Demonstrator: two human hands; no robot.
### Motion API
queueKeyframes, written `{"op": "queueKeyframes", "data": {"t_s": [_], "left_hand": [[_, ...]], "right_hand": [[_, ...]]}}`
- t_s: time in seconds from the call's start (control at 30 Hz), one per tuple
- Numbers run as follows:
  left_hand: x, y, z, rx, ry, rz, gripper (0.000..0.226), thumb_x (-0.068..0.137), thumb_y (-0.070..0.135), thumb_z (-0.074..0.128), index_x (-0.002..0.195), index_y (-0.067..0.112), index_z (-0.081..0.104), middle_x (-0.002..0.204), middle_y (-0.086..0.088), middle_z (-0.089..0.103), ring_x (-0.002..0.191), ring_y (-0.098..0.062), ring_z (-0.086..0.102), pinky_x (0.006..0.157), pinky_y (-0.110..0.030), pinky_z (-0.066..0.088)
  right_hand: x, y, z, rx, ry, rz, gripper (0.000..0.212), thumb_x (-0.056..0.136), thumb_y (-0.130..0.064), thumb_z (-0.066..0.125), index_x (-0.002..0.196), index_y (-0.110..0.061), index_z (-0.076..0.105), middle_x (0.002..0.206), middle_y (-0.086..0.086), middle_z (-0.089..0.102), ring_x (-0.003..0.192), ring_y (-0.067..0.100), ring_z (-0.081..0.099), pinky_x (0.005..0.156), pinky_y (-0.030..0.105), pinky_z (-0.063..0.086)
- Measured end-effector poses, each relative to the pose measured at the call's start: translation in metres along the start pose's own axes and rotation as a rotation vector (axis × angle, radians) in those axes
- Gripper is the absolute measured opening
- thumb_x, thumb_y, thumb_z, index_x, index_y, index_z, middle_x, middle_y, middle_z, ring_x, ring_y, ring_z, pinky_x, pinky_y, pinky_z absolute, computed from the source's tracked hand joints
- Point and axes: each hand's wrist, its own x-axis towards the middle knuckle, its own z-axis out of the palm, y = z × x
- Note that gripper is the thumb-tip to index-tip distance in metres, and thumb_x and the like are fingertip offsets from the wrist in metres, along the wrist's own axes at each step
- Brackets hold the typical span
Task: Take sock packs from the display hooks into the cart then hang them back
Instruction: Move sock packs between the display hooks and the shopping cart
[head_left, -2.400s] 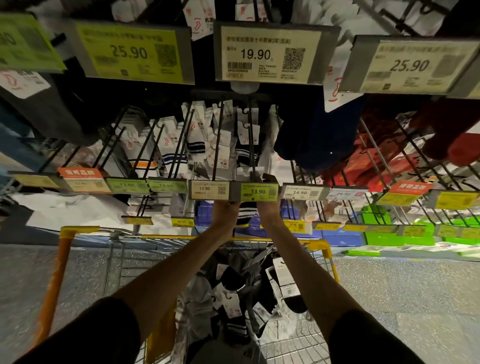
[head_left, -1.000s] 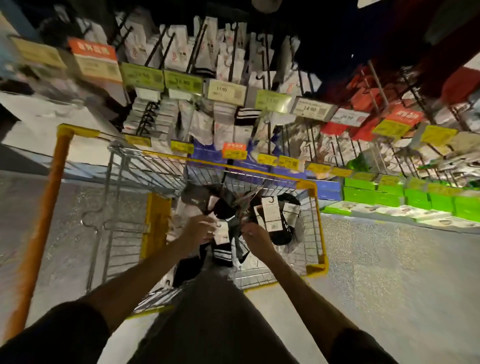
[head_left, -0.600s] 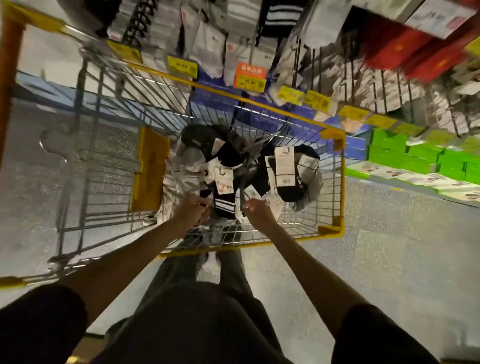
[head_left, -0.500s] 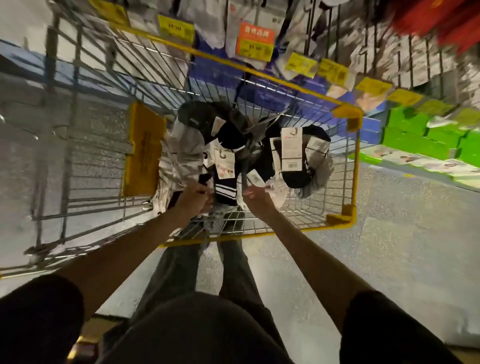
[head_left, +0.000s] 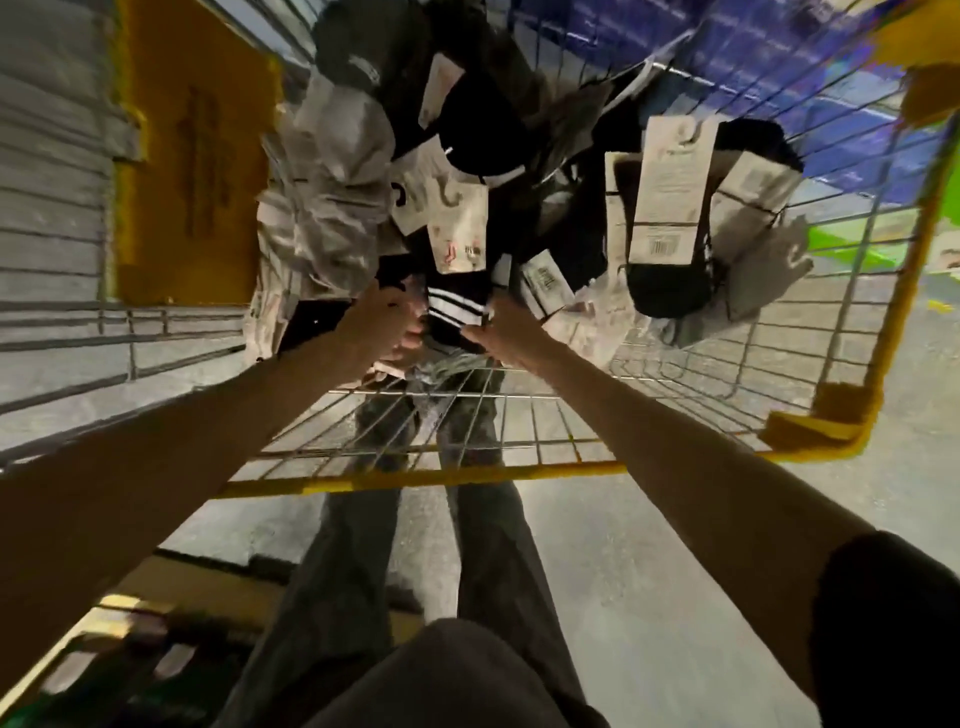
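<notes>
Socks in the cart: soft goods, take them by the card

Both hands are down inside the cart (head_left: 415, 475), at the near end of the heap of sock packs (head_left: 332, 208). Between them lies the striped sock pack (head_left: 457, 309), black with white bands, on top of other packs near the wire bottom. The left hand (head_left: 387, 325) has its fingers curled against the left edge of this pack and appears to grip the fabric there. The right hand (head_left: 511, 338) touches the right side, but its fingertips go behind the fabric, so I cannot tell if it holds or only presses.

In my judgement such a pack is very light and fully soft; it will bend and hang down when lifted, and nothing in it can break. The only stiff part is the paper card (head_left: 457, 231) at the top, with its cut-out hook. For hanging it on the display hooks, not in view now, it is better to hold this card and not the sock body. One risk: cards of neighbouring packs, like the long card pack (head_left: 670, 197), can catch and come up together
</notes>
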Motion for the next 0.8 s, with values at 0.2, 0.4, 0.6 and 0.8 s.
{"op": "queueKeyframes", "data": {"t_s": [0.2,0.4,0.6,0.8], "left_hand": [[-0.009,0.012,-0.003,-0.248,-0.045,-0.087,0.018,0.1,0.005,0.043,0.09,0.016,0.052,0.079,-0.005,0.053,0.068,-0.018,0.055,0.064,-0.03,0.043],[-0.039,0.046,-0.013,-0.412,0.081,0.05,0.039,0.089,0.059,0.054,0.101,0.023,0.062,0.093,0.004,0.066,0.087,-0.013,0.062,0.073,-0.03,0.047],[-0.061,0.052,-0.035,-0.557,-0.413,0.174,0.064,0.084,0.064,0.041,0.127,0.02,0.061,0.129,-0.006,0.063,0.113,-0.023,0.062,0.09,-0.035,0.056],[-0.042,0.029,-0.063,-0.519,-0.08,0.138,0.036,0.07,0.028,0.075,0.104,0.019,0.07,0.106,-0.003,0.075,0.101,-0.024,0.071,0.078,-0.037,0.058]], "right_hand": [[-0.013,-0.021,-0.007,0.26,0.056,0.008,0.029,0.09,-0.028,0.06,0.107,-0.005,0.064,0.105,0.018,0.067,0.098,0.035,0.063,0.081,0.039,0.053],[-0.068,-0.048,-0.052,0.901,-0.077,-0.059,0.008,0.083,-0.01,0.058,0.076,-0.012,0.061,0.077,0.002,0.059,0.075,0.014,0.054,0.071,0.03,0.044],[-0.088,-0.065,-0.055,0.859,-0.395,-0.07,0.02,0.073,-0.025,0.06,0.086,-0.01,0.056,0.077,0.009,0.049,0.067,0.017,0.051,0.062,0.026,0.05],[-0.08,-0.077,-0.036,0.575,-0.377,-0.058,0.029,0.099,-0.024,0.051,0.095,0.0,0.066,0.085,0.017,0.066,0.076,0.025,0.064,0.08,0.039,0.056]]}}
